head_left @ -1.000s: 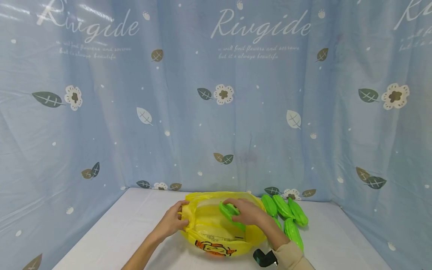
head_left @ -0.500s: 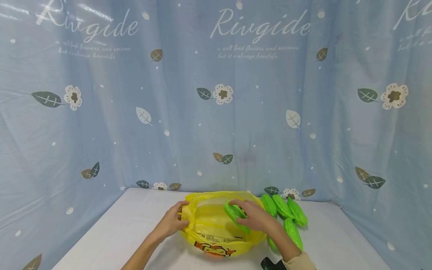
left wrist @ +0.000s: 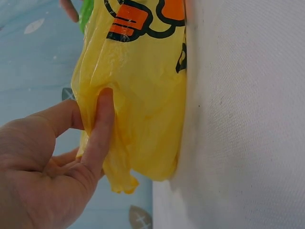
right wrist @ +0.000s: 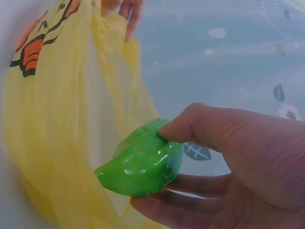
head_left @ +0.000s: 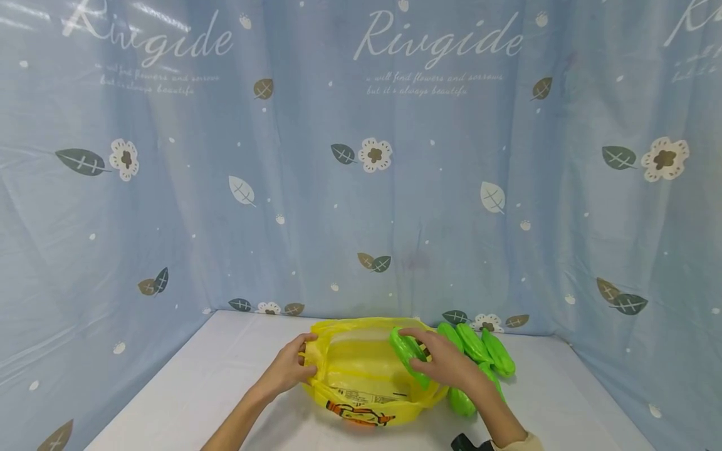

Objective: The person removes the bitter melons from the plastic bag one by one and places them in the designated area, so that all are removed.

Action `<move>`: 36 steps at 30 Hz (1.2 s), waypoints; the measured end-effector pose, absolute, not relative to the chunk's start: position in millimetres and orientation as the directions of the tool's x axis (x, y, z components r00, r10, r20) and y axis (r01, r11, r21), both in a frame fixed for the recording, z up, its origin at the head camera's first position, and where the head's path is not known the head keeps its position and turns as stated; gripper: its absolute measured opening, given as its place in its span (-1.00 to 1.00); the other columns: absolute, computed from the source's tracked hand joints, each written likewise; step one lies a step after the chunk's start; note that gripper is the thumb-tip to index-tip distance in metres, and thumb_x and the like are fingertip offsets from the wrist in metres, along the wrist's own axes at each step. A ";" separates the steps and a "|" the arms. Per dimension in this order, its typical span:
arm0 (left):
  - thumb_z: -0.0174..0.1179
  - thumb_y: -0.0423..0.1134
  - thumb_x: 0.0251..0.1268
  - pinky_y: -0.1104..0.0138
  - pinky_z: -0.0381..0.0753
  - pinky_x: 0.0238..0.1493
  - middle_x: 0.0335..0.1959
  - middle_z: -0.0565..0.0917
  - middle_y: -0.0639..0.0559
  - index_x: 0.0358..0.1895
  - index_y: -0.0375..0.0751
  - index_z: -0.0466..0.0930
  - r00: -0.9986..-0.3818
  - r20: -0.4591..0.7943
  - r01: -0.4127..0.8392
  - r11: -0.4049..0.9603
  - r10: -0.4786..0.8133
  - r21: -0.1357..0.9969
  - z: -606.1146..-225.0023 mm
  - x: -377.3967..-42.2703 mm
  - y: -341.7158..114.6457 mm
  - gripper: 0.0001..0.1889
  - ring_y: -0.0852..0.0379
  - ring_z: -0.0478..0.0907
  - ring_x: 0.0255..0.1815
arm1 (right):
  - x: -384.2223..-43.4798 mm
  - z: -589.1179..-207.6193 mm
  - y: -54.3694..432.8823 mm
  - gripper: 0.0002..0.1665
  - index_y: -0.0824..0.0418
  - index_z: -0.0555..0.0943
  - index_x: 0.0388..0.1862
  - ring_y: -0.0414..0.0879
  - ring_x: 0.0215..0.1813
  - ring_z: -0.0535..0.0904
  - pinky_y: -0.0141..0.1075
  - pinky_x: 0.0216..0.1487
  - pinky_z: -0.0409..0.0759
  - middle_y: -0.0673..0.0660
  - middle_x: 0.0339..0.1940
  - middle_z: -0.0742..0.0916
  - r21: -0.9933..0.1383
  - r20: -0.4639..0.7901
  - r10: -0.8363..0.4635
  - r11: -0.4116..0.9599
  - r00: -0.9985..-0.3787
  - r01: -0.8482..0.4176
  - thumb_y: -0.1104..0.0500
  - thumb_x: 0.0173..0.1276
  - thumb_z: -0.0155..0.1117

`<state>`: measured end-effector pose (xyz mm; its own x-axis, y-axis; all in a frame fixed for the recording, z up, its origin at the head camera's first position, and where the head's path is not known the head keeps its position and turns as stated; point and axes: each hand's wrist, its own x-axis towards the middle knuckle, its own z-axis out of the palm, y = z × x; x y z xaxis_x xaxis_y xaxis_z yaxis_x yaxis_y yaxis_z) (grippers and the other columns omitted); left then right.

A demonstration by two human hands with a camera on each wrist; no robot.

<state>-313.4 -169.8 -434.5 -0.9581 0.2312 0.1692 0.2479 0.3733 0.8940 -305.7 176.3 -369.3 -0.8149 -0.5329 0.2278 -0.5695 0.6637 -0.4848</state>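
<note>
A yellow plastic bag with an orange cartoon print lies on its base, its mouth spread wide. My left hand holds the bag's left rim, and the left wrist view shows thumb and fingers pinching the bunched plastic. In my right hand is a shiny green bitter melon, gripped between thumb and fingers. It slants over the right side of the bag's mouth. From the right wrist, the melon's pointed end overlaps the yellow rim.
Several more green bitter melons lie on the white table right of the bag, partly behind my right forearm. A dark device sits at my right wrist. A blue patterned curtain stands behind and around the table.
My right hand has moved right with the bitter melon, from the middle of the bag's mouth to its right rim. The left hand keeps its hold on the bag.
</note>
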 end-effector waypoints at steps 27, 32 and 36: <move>0.26 -0.47 0.10 0.30 0.73 -0.38 0.10 0.53 -0.31 0.39 -0.40 0.23 -0.963 0.164 0.241 0.405 0.215 0.882 -430.6 -311.8 -169.9 -0.28 0.02 0.61 -0.17 | -284.6 -364.2 225.5 -0.32 0.04 0.37 0.44 0.07 0.02 0.65 -0.09 -0.06 0.71 0.27 0.37 0.52 -0.545 0.222 -0.364 0.723 -0.904 -0.425 0.10 0.35 0.30; 0.25 -0.46 0.12 0.29 0.74 -0.35 0.13 0.52 -0.34 0.40 -0.38 0.23 -0.965 0.160 0.235 0.417 0.207 0.878 -429.5 -312.9 -171.3 -0.28 0.01 0.61 -0.15 | -282.0 -364.0 240.2 -0.32 0.03 0.39 0.43 0.05 0.00 0.65 -0.13 -0.09 0.72 0.28 0.38 0.51 -0.548 0.201 -0.339 0.739 -0.919 -0.392 0.09 0.34 0.32; 0.25 -0.47 0.13 0.28 0.75 -0.32 0.15 0.52 -0.33 0.41 -0.36 0.23 -0.970 0.154 0.222 0.423 0.188 0.879 -429.5 -314.2 -172.0 -0.29 0.00 0.61 -0.12 | -279.7 -365.2 252.0 -0.31 0.03 0.39 0.42 0.04 -0.03 0.67 -0.18 -0.13 0.74 0.30 0.37 0.52 -0.542 0.201 -0.318 0.752 -0.926 -0.376 0.11 0.32 0.35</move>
